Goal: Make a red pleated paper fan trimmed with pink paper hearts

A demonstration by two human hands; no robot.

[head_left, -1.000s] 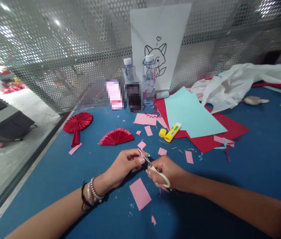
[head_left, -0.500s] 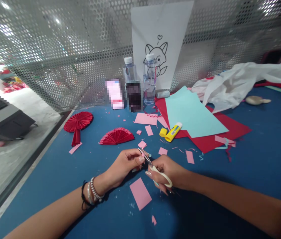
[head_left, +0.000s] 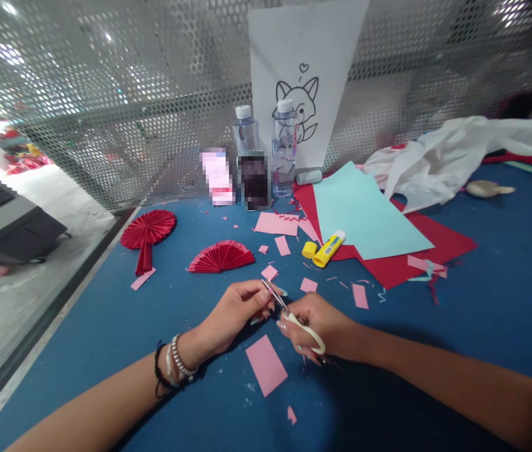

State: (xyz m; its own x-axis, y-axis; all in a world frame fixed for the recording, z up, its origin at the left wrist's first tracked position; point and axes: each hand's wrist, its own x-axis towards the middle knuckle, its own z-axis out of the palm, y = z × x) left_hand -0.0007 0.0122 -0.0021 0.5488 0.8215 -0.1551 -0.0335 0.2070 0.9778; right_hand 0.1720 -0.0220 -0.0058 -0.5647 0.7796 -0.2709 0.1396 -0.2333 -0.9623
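Low in the frame, just below the two hands, a pink paper rectangle (head_left: 266,365) lies flat on the blue table (head_left: 105,326), with a tiny pink scrap (head_left: 291,414) nearer the bottom edge. At centre, the left hand (head_left: 232,314) has its fingers curled together, the tips pinching a small pink paper piece (head_left: 271,292) that is mostly hidden by them. The right hand (head_left: 320,323) is wrapped around the cream handles of a pair of scissors (head_left: 289,314), fingers through the loops; the blades point up and left, meeting the pinched piece just beside the left fingertips. The left wrist carries bracelets (head_left: 174,367).

Above the hands, small pink offcuts (head_left: 308,285) are scattered. Farther up, a red pleated fan (head_left: 221,257) lies left of centre, and another red fan (head_left: 147,232) sits farther left. Right of centre a yellow glue stick (head_left: 328,248) rests at the edge of red paper (head_left: 407,263) under a light blue sheet (head_left: 364,220). At the top, two water bottles (head_left: 283,150) stand before a cat drawing (head_left: 301,81) on the perforated metal screen (head_left: 105,94).
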